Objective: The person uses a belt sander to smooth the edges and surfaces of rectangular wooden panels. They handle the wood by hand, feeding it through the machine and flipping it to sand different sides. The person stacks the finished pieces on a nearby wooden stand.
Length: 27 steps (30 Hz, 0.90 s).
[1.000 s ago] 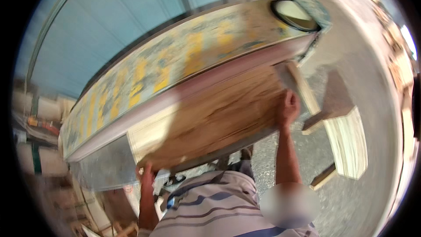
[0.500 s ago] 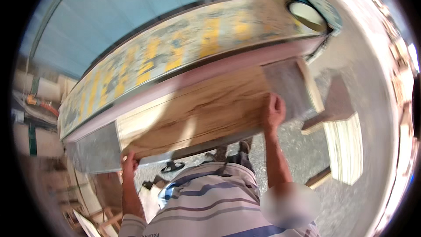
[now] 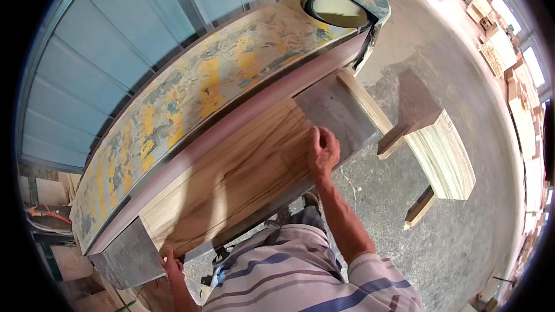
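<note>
A broad wooden board [image 3: 231, 173] with dark grain lies flat on the grey metal table [image 3: 341, 112] of a long belt sander. Its far long edge runs along the pinkish sanding belt [image 3: 231, 115]; I cannot tell whether they touch. My left hand [image 3: 171, 263] pinches the board's near left corner, the thumb on top and the other fingers mostly hidden. At the near right corner my right hand [image 3: 322, 151] has its fingers curled and closed on the board's edge. A shadow falls across the left half of the board.
The sander's worn, yellow-striped cover [image 3: 196, 86] stretches behind the belt, with a round opening [image 3: 338, 11] at its right end. On the concrete floor to the right stands a stack of pale boards [image 3: 445, 156] on wooden bearers. A blue metal wall [image 3: 115, 40] rises behind.
My view has turned, so the machine now slants more steeply and the pale stack shows more fully. Both hands stay at the same corners of the board.
</note>
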Available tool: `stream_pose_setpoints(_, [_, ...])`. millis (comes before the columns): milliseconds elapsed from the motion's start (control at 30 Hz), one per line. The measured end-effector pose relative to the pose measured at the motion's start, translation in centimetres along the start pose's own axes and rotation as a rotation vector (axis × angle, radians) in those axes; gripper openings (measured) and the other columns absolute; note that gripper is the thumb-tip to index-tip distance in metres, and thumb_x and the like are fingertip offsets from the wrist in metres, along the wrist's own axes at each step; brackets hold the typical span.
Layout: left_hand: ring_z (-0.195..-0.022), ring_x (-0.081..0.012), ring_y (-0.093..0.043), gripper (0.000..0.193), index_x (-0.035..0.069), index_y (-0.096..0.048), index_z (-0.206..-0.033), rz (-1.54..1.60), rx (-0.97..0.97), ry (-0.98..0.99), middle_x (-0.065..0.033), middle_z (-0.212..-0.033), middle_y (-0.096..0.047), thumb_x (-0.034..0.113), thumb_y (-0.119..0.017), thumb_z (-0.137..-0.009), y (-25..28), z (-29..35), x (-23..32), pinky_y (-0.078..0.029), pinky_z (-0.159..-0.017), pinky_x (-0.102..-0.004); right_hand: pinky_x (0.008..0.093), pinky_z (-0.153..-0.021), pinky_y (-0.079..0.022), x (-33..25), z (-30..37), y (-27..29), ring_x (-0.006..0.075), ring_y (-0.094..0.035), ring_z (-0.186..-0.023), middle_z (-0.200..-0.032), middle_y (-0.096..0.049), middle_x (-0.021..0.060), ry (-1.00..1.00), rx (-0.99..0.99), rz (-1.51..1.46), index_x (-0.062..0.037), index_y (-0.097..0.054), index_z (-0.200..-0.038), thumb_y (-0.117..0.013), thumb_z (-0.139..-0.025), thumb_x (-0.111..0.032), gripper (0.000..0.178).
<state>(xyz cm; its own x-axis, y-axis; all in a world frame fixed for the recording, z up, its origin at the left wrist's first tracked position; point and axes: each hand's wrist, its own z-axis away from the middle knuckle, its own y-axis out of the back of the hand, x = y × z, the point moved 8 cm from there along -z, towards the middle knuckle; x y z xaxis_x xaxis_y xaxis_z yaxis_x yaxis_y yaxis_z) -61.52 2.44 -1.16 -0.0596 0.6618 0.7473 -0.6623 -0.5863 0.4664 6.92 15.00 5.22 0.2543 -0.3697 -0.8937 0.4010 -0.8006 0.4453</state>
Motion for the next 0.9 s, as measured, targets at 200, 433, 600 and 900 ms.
stream_pose_setpoints(200, [-0.032,-0.0073,-0.033,0.076,0.021,-0.026,-0.132,0.092,-0.169,0.001,0.001,-0.05,-0.043,0.033,-0.074,-0.074,-6.4,4.7,0.2,-0.023,-0.03,-0.0207,0.025,-0.076,-0.045,2.2,-7.0,0.8,0.0108,-0.056,-0.08,-0.087,-0.065,0.0049,0.045,0.004,-0.308,-0.0003,-0.064,-0.097,-0.059,-0.089,-0.027,0.028])
stream_pose_setpoints(433, [-0.037,-0.0073,-0.039,0.062,0.016,-0.038,-0.122,-0.062,-0.151,-0.048,0.0014,-0.054,-0.044,0.037,-0.073,-0.075,-5.6,5.7,2.5,-0.028,-0.032,-0.0208,0.0289,-0.081,-0.043,0.4,-4.9,0.7,0.0155,-0.056,-0.087,-0.093,-0.064,0.0062,0.025,-0.068,-0.068,-0.0024,-0.063,-0.103,-0.057,-0.087,-0.044,0.045])
stream_pose_setpoints(600, [-0.04,-0.0063,-0.04,0.064,0.017,-0.038,-0.123,-0.009,-0.147,-0.022,0.0013,-0.057,-0.048,0.034,-0.074,-0.073,-2.9,4.2,2.0,-0.028,-0.034,-0.0202,0.028,-0.08,-0.044,2.3,-2.8,-1.5,0.0142,-0.055,-0.087,-0.092,-0.062,0.0057,0.031,-0.149,-0.388,-0.0016,-0.062,-0.102,-0.057,-0.09,-0.034,0.035])
stream_pose_setpoints(900, [-0.046,-0.0114,-0.047,0.085,0.02,-0.029,-0.134,0.017,-0.008,0.056,-0.0042,-0.064,-0.054,0.034,-0.08,-0.067,-5.1,5.0,0.1,-0.036,-0.039,-0.0241,0.0275,-0.073,-0.046,1.6,-5.9,-0.2,0.0121,-0.054,-0.082,-0.093,-0.06,0.0039,0.16,-0.332,-0.5,-0.0048,-0.058,-0.106,-0.054,-0.092,-0.031,0.029])
